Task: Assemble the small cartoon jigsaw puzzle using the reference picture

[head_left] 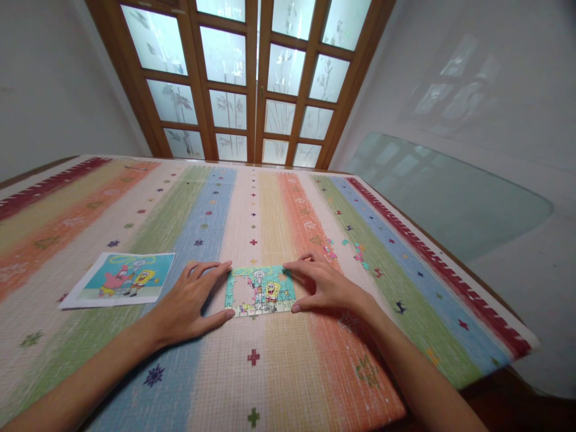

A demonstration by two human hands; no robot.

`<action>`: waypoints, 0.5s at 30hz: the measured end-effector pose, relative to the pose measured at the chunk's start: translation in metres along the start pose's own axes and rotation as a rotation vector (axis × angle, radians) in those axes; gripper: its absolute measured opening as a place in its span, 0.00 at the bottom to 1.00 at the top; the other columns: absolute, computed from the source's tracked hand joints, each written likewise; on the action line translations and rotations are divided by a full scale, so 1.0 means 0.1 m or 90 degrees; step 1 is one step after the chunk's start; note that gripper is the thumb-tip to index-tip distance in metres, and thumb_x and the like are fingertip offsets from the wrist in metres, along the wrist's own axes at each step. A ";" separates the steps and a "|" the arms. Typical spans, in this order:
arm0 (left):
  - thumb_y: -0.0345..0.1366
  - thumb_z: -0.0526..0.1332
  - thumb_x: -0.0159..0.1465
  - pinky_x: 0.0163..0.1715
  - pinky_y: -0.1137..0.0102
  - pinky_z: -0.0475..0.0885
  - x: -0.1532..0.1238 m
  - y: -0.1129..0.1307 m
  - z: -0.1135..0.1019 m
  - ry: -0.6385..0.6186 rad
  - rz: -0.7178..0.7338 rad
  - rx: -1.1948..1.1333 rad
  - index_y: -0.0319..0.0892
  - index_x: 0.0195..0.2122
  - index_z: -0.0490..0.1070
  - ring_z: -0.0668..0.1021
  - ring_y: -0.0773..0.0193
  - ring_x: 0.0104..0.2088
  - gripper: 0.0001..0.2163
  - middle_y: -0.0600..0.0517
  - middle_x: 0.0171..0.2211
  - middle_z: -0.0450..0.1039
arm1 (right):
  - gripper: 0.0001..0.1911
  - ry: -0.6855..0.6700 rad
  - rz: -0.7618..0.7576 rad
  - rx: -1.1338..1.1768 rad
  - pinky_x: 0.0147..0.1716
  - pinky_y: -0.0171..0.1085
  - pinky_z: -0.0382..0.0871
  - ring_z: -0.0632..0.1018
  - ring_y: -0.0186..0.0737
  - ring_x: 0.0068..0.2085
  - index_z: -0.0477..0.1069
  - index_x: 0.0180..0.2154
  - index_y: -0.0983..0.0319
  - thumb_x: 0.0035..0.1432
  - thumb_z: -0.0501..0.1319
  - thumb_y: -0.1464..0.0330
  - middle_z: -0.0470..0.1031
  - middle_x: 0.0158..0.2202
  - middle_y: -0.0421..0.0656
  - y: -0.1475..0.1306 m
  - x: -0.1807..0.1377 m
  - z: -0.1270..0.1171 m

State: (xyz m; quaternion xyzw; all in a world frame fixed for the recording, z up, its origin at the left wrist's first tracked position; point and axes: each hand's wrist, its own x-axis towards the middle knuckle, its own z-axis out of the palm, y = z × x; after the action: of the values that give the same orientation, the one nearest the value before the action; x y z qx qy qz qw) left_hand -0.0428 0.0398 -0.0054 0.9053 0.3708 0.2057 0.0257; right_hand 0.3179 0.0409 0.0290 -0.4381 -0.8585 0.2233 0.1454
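A small cartoon jigsaw puzzle (261, 290) lies on the striped tablecloth (279, 372), partly assembled, with a gap on its left side. My left hand (191, 303) rests flat against the puzzle's left edge, fingers spread, thumb at the lower left corner. My right hand (326, 287) lies flat against the right edge, fingers stretched along the top right, thumb at the lower right corner. Neither hand holds a piece. A few loose puzzle pieces (360, 255) lie scattered just beyond my right hand.
A printed reference picture (120, 279) of the same cartoon lies to the left of my left hand. The table's right edge (450, 270) runs close by a wall. Wooden doors with frosted glass (252, 78) stand behind the table.
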 end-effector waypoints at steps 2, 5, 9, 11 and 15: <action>0.54 0.61 0.67 0.60 0.46 0.64 0.00 0.00 -0.01 -0.005 -0.001 -0.011 0.45 0.70 0.53 0.71 0.42 0.57 0.35 0.41 0.61 0.69 | 0.45 -0.005 -0.001 0.001 0.59 0.52 0.70 0.70 0.54 0.59 0.70 0.63 0.59 0.45 0.80 0.57 0.73 0.54 0.51 0.00 0.00 0.00; 0.53 0.61 0.67 0.59 0.47 0.66 0.00 0.00 0.00 -0.005 0.005 -0.023 0.44 0.69 0.53 0.70 0.42 0.57 0.35 0.41 0.61 0.68 | 0.45 -0.008 -0.006 0.006 0.59 0.53 0.69 0.70 0.55 0.59 0.69 0.63 0.57 0.46 0.80 0.58 0.73 0.55 0.50 0.01 0.00 0.00; 0.53 0.61 0.67 0.59 0.47 0.65 -0.01 0.00 0.03 0.002 0.007 -0.024 0.43 0.70 0.53 0.71 0.43 0.57 0.35 0.40 0.60 0.68 | 0.45 -0.002 -0.022 0.018 0.60 0.54 0.69 0.69 0.55 0.60 0.69 0.64 0.55 0.46 0.80 0.58 0.74 0.55 0.49 0.03 0.01 0.03; 0.54 0.61 0.67 0.60 0.46 0.64 -0.01 0.00 0.04 -0.005 0.002 -0.023 0.43 0.70 0.53 0.71 0.42 0.57 0.35 0.40 0.61 0.68 | 0.45 -0.001 -0.031 0.022 0.60 0.54 0.68 0.69 0.55 0.60 0.69 0.64 0.54 0.46 0.80 0.58 0.74 0.55 0.48 0.04 0.01 0.04; 0.55 0.60 0.67 0.61 0.46 0.63 -0.03 -0.01 0.06 -0.015 -0.016 -0.025 0.44 0.70 0.53 0.71 0.42 0.58 0.35 0.41 0.62 0.67 | 0.44 -0.004 -0.035 0.019 0.61 0.55 0.68 0.68 0.55 0.60 0.68 0.64 0.54 0.47 0.79 0.58 0.74 0.57 0.48 0.03 0.00 0.03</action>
State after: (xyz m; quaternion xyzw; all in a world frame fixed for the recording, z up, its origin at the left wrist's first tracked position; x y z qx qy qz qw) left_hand -0.0427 0.0389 -0.0115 0.9023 0.3775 0.2020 0.0506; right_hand 0.3184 0.0420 0.0245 -0.4116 -0.8672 0.2336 0.1551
